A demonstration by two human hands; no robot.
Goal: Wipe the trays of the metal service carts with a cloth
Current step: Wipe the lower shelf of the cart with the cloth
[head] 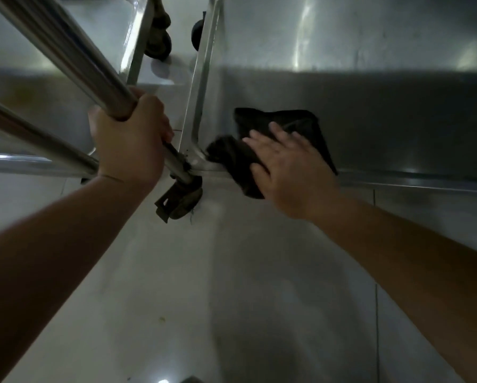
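Tray (370, 92) far side cut off

pale glossy tiled floor (231, 299); light glare at bottom edge (163, 380)

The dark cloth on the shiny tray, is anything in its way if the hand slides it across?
Nothing visible blocks it. The right hand presses the dark cloth flat at the near left corner of the bare metal cart tray; only the raised rim sits beside it.
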